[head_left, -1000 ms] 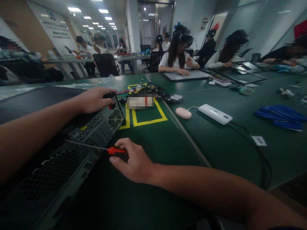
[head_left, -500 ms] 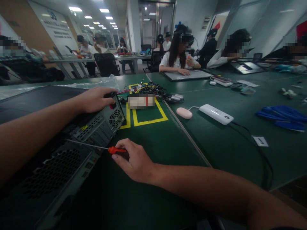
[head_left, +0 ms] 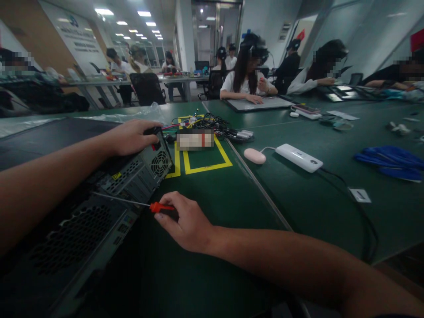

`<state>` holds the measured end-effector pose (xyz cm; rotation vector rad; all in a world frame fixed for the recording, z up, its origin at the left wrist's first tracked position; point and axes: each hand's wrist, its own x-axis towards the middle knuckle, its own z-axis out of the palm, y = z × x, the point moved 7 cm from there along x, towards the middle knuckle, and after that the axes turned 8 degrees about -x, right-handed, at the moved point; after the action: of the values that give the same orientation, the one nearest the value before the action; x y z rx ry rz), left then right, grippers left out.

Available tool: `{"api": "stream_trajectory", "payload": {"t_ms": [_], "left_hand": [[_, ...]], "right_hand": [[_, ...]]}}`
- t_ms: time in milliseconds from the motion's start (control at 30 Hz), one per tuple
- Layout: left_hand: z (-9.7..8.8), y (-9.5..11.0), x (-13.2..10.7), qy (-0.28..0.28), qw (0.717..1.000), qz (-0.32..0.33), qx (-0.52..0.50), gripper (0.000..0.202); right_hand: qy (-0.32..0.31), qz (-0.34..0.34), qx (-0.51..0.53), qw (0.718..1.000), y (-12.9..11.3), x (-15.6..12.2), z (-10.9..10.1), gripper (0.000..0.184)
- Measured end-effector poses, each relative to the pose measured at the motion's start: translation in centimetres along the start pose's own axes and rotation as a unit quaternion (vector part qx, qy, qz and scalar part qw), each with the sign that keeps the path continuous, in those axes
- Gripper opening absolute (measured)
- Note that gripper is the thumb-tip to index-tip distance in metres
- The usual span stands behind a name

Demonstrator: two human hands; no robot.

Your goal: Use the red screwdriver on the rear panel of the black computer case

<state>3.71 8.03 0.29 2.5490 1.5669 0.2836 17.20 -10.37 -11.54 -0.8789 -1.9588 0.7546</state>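
A dark computer case (head_left: 99, 207) lies on its side on the green table (head_left: 232, 212), its rear panel with a round fan grille (head_left: 159, 163) turned toward me. My right hand (head_left: 185, 223) is closed round the red handle of a screwdriver (head_left: 160, 206); its thin shaft reaches left to the rear panel. My left hand (head_left: 130, 138) rests on the case's far top corner, fingers curled over a small black and red part.
A yellow taped rectangle (head_left: 205, 159) holds a tangle of cables (head_left: 212, 123). A pink mouse (head_left: 254, 156), a white power strip (head_left: 298, 157) and blue cloth (head_left: 391, 160) lie to the right. Clear plastic (head_left: 132, 115) lies behind the case. Other people sit at the far side and at farther tables.
My right hand and the screwdriver have shifted very slightly; the left hand stays on the case. People across the table have moved a little.
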Motion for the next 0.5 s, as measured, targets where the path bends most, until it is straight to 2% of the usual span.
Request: {"api": "stream_trajectory", "payload": {"t_ms": [500], "left_hand": [[-0.05, -0.68, 0.18, 0.008, 1.0, -0.002, -0.01, 0.073]], "right_hand": [[-0.014, 0.013, -0.006, 1.0, -0.03, 0.03, -0.03, 0.019]]}}
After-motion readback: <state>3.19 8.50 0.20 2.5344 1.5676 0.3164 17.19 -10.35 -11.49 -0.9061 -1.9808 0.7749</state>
